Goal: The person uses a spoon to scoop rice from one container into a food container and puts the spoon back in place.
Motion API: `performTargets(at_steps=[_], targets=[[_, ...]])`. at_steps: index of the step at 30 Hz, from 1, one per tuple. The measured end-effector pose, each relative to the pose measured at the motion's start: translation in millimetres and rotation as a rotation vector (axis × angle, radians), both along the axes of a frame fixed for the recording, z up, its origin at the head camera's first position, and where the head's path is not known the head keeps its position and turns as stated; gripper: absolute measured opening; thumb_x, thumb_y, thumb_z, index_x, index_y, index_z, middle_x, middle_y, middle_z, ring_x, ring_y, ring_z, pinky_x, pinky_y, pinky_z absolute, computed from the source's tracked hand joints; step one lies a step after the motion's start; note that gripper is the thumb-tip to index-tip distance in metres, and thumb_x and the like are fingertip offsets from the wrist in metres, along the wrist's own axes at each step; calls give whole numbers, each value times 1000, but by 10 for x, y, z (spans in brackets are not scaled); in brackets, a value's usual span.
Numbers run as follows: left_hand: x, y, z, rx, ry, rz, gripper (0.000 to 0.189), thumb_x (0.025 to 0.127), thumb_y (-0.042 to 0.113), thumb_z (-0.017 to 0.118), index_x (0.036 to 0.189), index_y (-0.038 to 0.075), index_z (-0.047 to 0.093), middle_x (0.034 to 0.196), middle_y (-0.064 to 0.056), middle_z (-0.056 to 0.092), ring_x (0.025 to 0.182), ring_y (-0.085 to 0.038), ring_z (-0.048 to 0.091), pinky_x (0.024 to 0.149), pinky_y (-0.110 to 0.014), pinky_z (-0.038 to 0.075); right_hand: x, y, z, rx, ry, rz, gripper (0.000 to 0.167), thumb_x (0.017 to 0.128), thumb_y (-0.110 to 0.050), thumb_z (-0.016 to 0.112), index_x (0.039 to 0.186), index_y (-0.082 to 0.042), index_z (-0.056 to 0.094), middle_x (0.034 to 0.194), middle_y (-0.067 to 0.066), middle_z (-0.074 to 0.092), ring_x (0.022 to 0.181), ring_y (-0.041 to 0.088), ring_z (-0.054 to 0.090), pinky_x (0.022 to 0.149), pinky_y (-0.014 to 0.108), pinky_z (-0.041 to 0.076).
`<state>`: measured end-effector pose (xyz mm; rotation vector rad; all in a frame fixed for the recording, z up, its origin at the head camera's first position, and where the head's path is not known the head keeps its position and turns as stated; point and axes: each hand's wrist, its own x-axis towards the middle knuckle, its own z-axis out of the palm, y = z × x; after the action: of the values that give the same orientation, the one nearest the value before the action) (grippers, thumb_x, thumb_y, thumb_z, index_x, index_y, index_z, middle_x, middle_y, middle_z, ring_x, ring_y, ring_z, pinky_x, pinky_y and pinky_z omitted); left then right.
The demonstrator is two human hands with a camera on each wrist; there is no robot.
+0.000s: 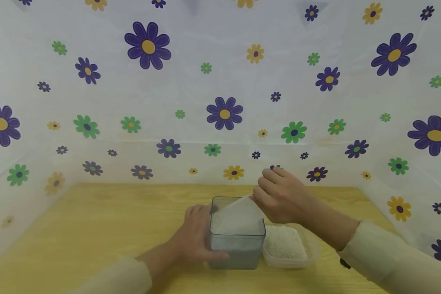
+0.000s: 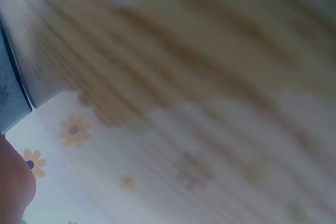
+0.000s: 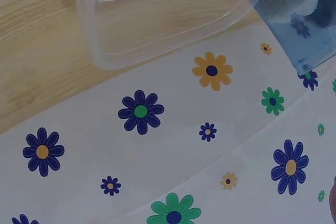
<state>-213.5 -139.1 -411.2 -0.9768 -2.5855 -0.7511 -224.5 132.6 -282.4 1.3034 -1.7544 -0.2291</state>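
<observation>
A square, see-through blue-grey container [image 1: 237, 253] stands on the table, with white grains inside. My left hand [image 1: 196, 234] grips it from the left, thumb across the front. Raised over its back right corner, my right hand [image 1: 281, 196] pinches the end of a translucent white plastic piece [image 1: 239, 214], whose wide part slants down into the container; its exact kind is unclear. To the right sits a clear plastic tub [image 1: 286, 264] of white rice [image 1: 284, 243]. The left wrist view catches only the container's edge [image 2: 13, 87] and a bit of hand [image 2: 16, 187].
The light wood-grain table [image 1: 95, 228] extends left of the container. White flower-print sheeting [image 1: 191, 90] encloses the back and sides. A small dark object [image 1: 344, 263] shows beneath the right sleeve.
</observation>
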Motion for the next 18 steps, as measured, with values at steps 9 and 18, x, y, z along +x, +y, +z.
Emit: performTargets(at_steps=[9, 18], targets=[[-21, 44, 42, -5, 11, 2, 110, 66, 84, 66, 141, 8, 38, 128, -5, 52, 116, -20, 43, 104, -48, 27, 7, -140, 166, 375, -194, -271, 22, 91, -22, 59, 71, -13, 62, 60, -2, 48, 67, 18, 40, 64, 30, 35], [37, 16, 48, -9, -36, 2, 113, 66, 82, 68, 144, 7, 36, 128, -4, 52, 118, -21, 44, 104, -50, 27, 42, -342, -18, 454, -528, -411, 29, 95, -21, 51, 69, -18, 63, 62, -7, 49, 70, 15, 41, 66, 30, 38]])
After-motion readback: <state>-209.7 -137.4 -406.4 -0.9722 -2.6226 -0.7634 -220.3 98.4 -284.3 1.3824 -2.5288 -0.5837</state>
